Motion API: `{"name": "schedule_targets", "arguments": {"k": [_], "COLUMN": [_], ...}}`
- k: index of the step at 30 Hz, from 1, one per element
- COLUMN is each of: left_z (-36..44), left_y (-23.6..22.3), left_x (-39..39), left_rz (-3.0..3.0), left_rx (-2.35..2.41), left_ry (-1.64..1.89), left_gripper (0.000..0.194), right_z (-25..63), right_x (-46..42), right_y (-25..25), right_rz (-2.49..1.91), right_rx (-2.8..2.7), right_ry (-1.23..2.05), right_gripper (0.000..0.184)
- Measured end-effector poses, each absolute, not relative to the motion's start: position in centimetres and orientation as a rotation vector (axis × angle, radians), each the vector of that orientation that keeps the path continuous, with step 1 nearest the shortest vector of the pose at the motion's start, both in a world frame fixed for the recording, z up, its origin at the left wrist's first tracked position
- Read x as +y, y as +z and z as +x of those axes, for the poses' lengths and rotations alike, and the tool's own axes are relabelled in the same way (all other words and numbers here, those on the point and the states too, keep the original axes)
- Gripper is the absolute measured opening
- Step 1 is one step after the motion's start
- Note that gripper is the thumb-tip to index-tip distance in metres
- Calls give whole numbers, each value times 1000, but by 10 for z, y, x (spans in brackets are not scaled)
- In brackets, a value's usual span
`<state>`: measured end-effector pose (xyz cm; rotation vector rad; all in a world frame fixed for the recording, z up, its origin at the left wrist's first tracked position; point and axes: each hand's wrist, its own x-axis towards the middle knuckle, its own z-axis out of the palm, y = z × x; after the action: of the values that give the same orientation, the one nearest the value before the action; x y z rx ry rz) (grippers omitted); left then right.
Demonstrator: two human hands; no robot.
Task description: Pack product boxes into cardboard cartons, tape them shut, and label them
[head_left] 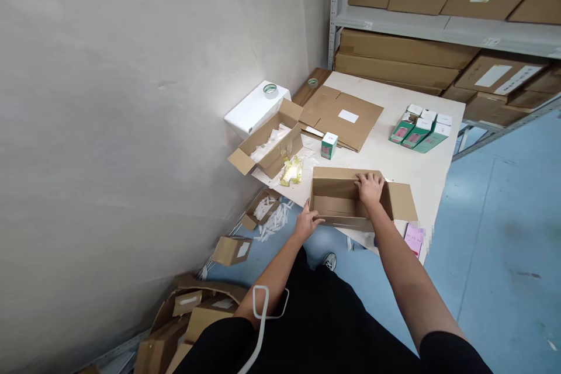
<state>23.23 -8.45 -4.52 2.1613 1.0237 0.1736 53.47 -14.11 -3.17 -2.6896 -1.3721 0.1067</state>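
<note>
My left hand [307, 222] pinches the open brown cardboard box [333, 188] at its near-left corner; I can't tell the right hand's [370, 188] grip; tugging could tip it.

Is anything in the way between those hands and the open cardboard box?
Nothing visible is: the left hand touches the open cardboard box at its near left corner, and the right hand touches its far side.

one camera on the person's head, looking forward and down, table [421, 187] right of the middle, shelf [447, 26] farther off at upper right
</note>
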Motion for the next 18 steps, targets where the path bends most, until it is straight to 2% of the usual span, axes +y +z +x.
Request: {"name": "schedule_targets", "arguments": {"k": [5,9,14,18], "left_z": [232,219,177,130], "left_y": [-39,-28,-16,-10], "left_x": [-100,-98,-85,-72], "left_rz": [2149,2117,2061,2048], "left_rx": [1006,1023,1119,1157], "left_ry": [171,199,258,300], "left_gripper": [25,20,14,11], "right_z": [546,536,500,463], "right_x": [-154,-157,-127,-87], "right_y": [-32,-24,-2,23], "right_rz": [-2669,-2686,-2666,-2468], "right_rx": [-1597,-1655,-1666,-1752], "right_ry": [189,225,202,201], "right_gripper": [38,38,34,37]}}
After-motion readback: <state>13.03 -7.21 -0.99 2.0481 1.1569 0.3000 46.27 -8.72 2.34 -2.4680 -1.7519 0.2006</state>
